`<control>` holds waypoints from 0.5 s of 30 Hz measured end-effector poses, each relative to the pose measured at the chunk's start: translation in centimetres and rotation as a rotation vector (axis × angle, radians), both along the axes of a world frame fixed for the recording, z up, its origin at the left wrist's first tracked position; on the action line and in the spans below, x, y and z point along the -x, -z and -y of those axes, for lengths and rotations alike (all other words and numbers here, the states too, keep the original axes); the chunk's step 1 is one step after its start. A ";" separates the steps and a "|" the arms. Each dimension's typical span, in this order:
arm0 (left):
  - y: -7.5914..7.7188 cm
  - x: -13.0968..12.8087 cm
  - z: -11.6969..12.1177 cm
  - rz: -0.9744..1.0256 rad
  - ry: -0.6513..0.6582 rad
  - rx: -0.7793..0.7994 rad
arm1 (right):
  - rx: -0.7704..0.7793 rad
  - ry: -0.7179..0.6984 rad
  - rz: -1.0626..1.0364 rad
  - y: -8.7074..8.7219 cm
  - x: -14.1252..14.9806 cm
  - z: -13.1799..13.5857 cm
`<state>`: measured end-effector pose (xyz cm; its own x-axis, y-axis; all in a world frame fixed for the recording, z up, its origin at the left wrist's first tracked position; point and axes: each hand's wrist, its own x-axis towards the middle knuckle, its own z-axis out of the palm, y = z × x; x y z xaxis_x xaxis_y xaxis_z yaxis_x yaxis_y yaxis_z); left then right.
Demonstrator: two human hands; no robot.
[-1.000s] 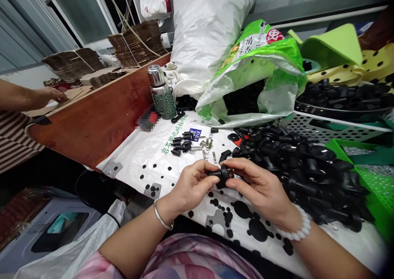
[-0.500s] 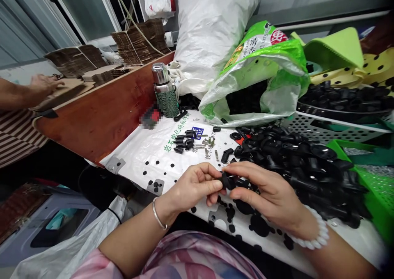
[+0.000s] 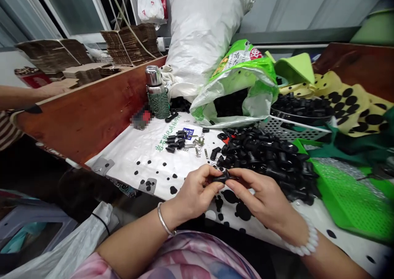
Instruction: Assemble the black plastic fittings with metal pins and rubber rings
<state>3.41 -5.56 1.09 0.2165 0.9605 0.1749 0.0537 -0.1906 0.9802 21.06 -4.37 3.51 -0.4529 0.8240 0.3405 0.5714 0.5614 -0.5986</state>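
Both hands meet over the near edge of the table, pinching a small black plastic part (image 3: 222, 178) between them. My left hand (image 3: 200, 188) grips its left end with thumb and fingers. The thumb and forefinger of my right hand (image 3: 257, 190) close on its right end. Fingertips cover much of the part, so its exact kind cannot be made out. Just beyond the hands lie several small metal strips (image 3: 206, 152) and a group of short black cylindrical pieces (image 3: 176, 141). To the right spreads a large heap of black plastic parts (image 3: 264, 156).
A steel thermos (image 3: 157, 94) stands by the red-brown wooden board (image 3: 92, 106). Behind the heap are an open green bag (image 3: 237, 72) and a white perforated basket (image 3: 292, 127). A green tray (image 3: 347, 201) sits at right. A co-worker's arm (image 3: 33, 94) reaches in at left.
The view has swung right, showing more of the green tray. My right hand's fingers have closed in nearer to the left hand on the black part. The co-worker's hand has shifted.
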 end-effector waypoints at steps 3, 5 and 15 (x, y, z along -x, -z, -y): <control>0.5 0.1 0.5 -0.149 -0.038 -0.178 | 0.214 0.072 0.059 -0.5 0.5 0.3; 0.8 0.3 0.5 -0.066 0.008 -0.049 | 0.168 0.093 0.105 -0.8 0.5 0.6; 1.7 0.8 0.8 -0.159 -0.002 -0.123 | 0.182 -0.014 0.251 0.0 0.9 0.7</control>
<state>2.57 -6.34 -0.66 0.2486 0.9345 0.2550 0.2070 -0.3084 0.9285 20.16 -5.05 3.48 -0.5160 0.8542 0.0641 0.7069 0.4669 -0.5313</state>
